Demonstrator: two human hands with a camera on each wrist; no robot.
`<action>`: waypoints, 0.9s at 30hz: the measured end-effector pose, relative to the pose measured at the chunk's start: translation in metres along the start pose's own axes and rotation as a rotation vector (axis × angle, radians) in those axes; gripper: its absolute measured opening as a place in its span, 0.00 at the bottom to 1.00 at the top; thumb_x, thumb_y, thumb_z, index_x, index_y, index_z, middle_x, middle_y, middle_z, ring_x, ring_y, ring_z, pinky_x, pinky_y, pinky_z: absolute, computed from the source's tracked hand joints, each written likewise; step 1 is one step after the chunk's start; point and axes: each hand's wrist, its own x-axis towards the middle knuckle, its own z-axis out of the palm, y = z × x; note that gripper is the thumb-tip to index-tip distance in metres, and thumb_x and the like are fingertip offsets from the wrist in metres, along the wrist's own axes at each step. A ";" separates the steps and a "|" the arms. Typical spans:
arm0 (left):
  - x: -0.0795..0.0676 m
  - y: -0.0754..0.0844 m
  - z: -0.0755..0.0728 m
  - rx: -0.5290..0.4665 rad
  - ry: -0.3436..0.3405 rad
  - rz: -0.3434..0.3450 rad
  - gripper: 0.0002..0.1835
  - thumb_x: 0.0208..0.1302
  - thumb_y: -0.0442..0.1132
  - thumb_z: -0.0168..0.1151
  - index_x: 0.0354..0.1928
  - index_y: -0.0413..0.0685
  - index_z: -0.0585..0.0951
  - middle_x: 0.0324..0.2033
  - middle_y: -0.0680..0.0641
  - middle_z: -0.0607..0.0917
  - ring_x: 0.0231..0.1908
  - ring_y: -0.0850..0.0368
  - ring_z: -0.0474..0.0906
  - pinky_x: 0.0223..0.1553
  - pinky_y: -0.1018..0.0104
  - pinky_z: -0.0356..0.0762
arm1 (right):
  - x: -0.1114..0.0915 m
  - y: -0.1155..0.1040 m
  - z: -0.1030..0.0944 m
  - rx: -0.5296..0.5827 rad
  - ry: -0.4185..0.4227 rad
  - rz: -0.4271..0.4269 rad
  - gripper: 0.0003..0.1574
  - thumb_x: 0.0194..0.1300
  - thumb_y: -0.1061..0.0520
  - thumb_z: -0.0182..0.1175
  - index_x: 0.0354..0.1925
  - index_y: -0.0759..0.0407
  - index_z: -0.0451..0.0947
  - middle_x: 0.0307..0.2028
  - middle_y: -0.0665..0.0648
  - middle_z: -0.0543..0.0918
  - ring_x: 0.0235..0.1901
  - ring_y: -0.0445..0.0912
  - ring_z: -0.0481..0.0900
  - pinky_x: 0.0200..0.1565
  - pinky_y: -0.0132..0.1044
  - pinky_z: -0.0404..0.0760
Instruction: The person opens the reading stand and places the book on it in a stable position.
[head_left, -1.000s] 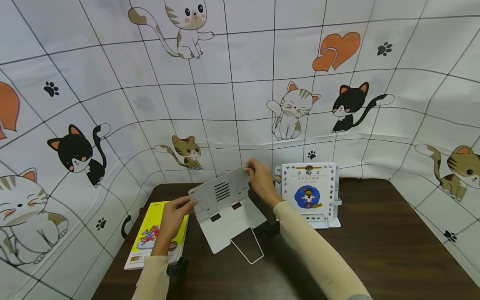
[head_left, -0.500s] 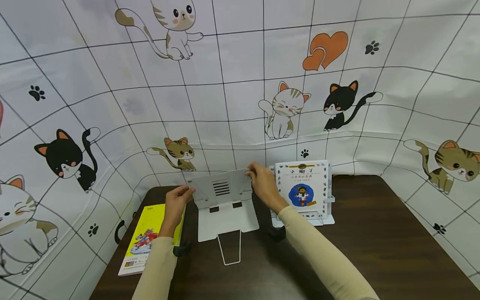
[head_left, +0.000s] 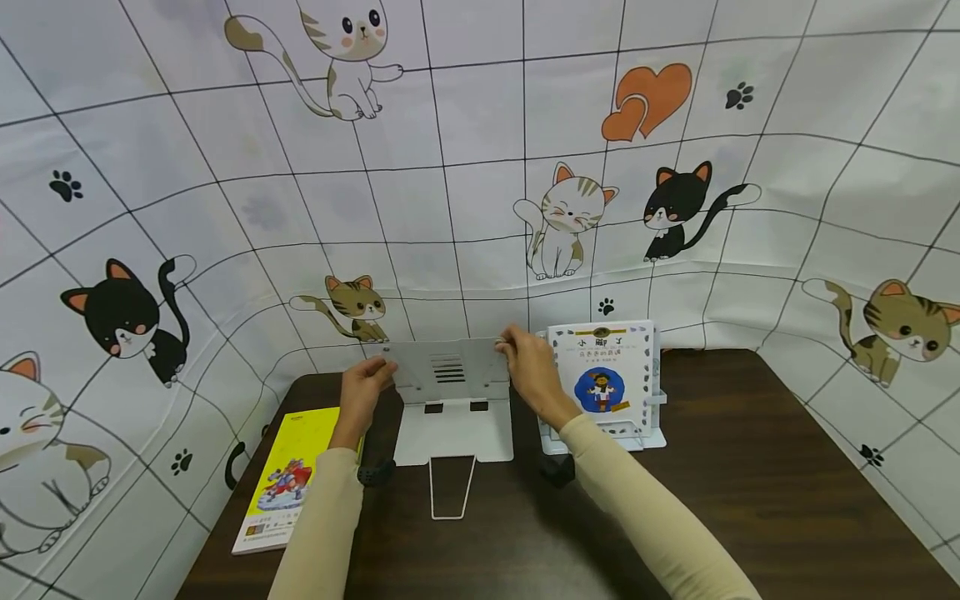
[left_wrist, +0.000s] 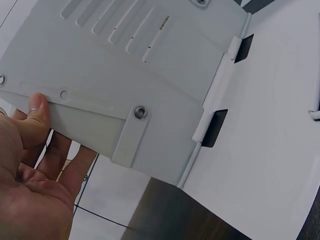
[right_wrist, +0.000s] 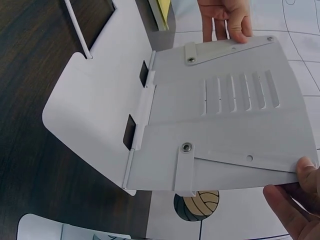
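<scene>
A white metal book stand (head_left: 452,433) is unfolded in the middle of the dark table, its slotted back panel (right_wrist: 230,110) raised and its base plate (left_wrist: 270,120) lying toward the person. From the base's near edge a wire loop (head_left: 447,518) sticks out. My left hand (head_left: 363,398) pinches the panel's left edge, thumb on the near face and fingers behind, as the left wrist view shows. My right hand (head_left: 531,371) pinches the panel's upper right corner between thumb and fingers. Black straps with devices sit on both wrists.
Left of the stand lies a yellow book (head_left: 288,475) on the table (head_left: 712,492). To the right, a second white stand (head_left: 654,437) bears an upright picture book (head_left: 602,379). A cat-printed white cloth (head_left: 465,200) hangs right behind the table.
From a tilted position, the book stand has turned to face squarely forward and shifted back toward the cloth. Both hands have kept their hold on its panel. The head view has swung slightly right.
</scene>
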 end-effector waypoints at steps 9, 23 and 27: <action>0.001 -0.002 0.005 -0.034 0.040 0.004 0.16 0.75 0.35 0.67 0.55 0.27 0.83 0.38 0.58 0.86 0.41 0.67 0.85 0.55 0.67 0.87 | -0.001 0.001 -0.003 0.028 -0.018 0.023 0.10 0.75 0.57 0.65 0.48 0.62 0.84 0.42 0.61 0.93 0.40 0.54 0.92 0.42 0.48 0.90; -0.004 0.000 0.006 -0.023 0.083 0.029 0.13 0.75 0.32 0.65 0.53 0.26 0.84 0.39 0.55 0.86 0.39 0.66 0.84 0.46 0.78 0.84 | -0.085 -0.045 0.005 -0.083 -0.283 -0.373 0.03 0.70 0.61 0.71 0.39 0.54 0.85 0.36 0.50 0.88 0.36 0.42 0.85 0.38 0.32 0.84; -0.004 0.001 0.006 -0.022 0.077 0.019 0.15 0.75 0.32 0.66 0.56 0.27 0.84 0.41 0.53 0.86 0.39 0.67 0.84 0.46 0.78 0.85 | -0.116 -0.047 0.025 -0.181 -0.624 -0.480 0.02 0.70 0.56 0.72 0.38 0.49 0.87 0.36 0.45 0.87 0.35 0.36 0.82 0.37 0.28 0.81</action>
